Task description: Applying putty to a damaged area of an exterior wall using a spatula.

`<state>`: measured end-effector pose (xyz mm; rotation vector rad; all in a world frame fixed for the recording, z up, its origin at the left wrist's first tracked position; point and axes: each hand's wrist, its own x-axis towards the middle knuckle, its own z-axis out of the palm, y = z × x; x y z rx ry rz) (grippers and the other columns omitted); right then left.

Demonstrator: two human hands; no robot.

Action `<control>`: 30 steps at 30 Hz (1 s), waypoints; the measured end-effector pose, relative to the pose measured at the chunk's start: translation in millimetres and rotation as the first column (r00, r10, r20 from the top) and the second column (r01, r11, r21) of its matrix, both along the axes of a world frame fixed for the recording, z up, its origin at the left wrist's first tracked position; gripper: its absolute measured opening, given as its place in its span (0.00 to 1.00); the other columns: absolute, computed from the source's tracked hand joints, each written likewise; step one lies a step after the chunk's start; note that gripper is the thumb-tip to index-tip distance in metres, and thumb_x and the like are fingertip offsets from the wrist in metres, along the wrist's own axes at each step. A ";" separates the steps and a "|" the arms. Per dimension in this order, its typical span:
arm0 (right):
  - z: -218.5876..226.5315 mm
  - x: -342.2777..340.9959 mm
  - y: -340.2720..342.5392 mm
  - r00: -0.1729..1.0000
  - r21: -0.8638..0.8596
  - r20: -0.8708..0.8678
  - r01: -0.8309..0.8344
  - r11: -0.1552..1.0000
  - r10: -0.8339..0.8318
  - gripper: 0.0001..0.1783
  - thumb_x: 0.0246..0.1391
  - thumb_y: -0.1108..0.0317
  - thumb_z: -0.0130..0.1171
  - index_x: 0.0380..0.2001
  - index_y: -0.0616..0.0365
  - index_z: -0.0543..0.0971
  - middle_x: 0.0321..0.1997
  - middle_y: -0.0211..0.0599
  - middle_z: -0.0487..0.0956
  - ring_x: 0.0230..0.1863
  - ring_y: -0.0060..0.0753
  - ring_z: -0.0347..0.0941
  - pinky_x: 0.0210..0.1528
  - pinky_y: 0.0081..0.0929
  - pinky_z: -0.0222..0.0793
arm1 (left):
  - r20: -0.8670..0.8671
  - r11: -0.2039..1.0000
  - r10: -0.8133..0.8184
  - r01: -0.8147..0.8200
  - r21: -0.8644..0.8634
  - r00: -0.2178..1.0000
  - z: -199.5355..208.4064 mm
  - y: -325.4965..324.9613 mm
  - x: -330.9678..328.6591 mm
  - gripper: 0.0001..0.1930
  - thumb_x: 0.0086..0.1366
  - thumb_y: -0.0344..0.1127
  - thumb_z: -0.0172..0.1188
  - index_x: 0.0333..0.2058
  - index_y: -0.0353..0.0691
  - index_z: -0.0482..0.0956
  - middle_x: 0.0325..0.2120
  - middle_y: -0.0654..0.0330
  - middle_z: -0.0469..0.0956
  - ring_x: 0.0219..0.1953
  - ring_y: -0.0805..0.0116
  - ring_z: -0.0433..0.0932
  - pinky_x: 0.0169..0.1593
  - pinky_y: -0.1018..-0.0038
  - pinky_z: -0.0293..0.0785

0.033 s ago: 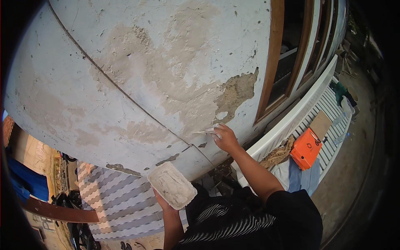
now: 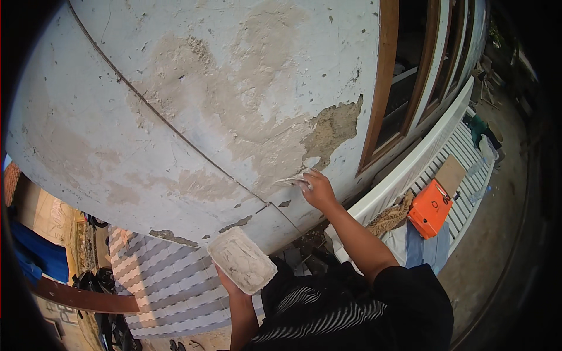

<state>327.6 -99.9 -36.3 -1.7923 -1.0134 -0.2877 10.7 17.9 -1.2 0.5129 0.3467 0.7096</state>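
Observation:
My right hand (image 2: 317,188) is closed around a plaster-smeared putty knife (image 2: 291,180), its blade lying against the wall (image 2: 328,52). The knife is mostly hidden by my fingers and the paste on it. Beige filler patches (image 2: 240,111) cover much of the pale, pitted wall. Just above my right hand is a bare rough patch (image 2: 336,131) where the paint has come off. Low in front of me, my left hand (image 2: 230,283) grips a white rectangular tub (image 2: 218,250) from beneath and the side. Whitish paste (image 2: 243,260) fills the tub; most of the left fingers are hidden under it.
A cable (image 2: 158,114) runs slantwise down the wall. Brown-framed windows (image 2: 370,128) stand at the right. Beside me, a white slatted bench (image 2: 468,175) holds an orange bag (image 2: 430,209), cardboard (image 2: 450,175) and cloths. Patterned tiles (image 2: 170,281) lie at lower left.
My right hand and the putty knife have shifted slightly up and to the right along the wall. The left hand and the tub have stayed in place.

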 end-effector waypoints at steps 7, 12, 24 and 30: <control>-4.4 10.7 -27.9 0.912 0.073 -0.403 0.113 0.991 -0.075 0.13 0.46 0.74 0.65 0.37 0.68 0.79 0.36 0.51 0.79 0.36 0.48 0.78 0.40 0.35 0.72 | 0.013 1.000 0.024 -0.025 0.003 1.000 1.4 -2.7 -11.5 0.31 0.69 0.60 0.42 0.63 0.47 0.61 0.60 0.57 0.68 0.58 0.50 0.70 0.57 0.47 0.69; 2.5 -4.1 -16.8 0.905 -0.007 -0.420 -0.086 0.996 0.075 0.12 0.47 0.74 0.64 0.37 0.66 0.81 0.36 0.51 0.80 0.38 0.45 0.77 0.44 0.35 0.71 | -0.008 0.999 0.023 -0.023 -0.024 1.000 3.0 -7.0 -16.1 0.31 0.69 0.59 0.42 0.62 0.47 0.63 0.59 0.57 0.69 0.57 0.50 0.71 0.58 0.47 0.69; 14.8 15.0 -40.4 0.882 0.126 -0.471 0.090 0.988 -0.020 0.19 0.46 0.76 0.64 0.44 0.71 0.78 0.44 0.54 0.79 0.43 0.42 0.78 0.47 0.30 0.72 | 0.036 0.999 0.013 -0.014 0.038 0.999 -0.6 -5.2 -22.7 0.31 0.69 0.59 0.42 0.63 0.47 0.62 0.60 0.56 0.67 0.59 0.50 0.69 0.59 0.48 0.67; 12.3 0.2 -2.8 0.941 0.099 -0.335 -0.008 0.995 0.041 0.22 0.44 0.82 0.57 0.47 0.71 0.76 0.44 0.50 0.80 0.45 0.35 0.76 0.49 0.28 0.70 | 0.011 1.000 -0.020 0.020 -0.021 1.000 1.4 -10.0 -7.4 0.30 0.70 0.58 0.41 0.63 0.47 0.62 0.59 0.56 0.69 0.57 0.50 0.71 0.58 0.49 0.70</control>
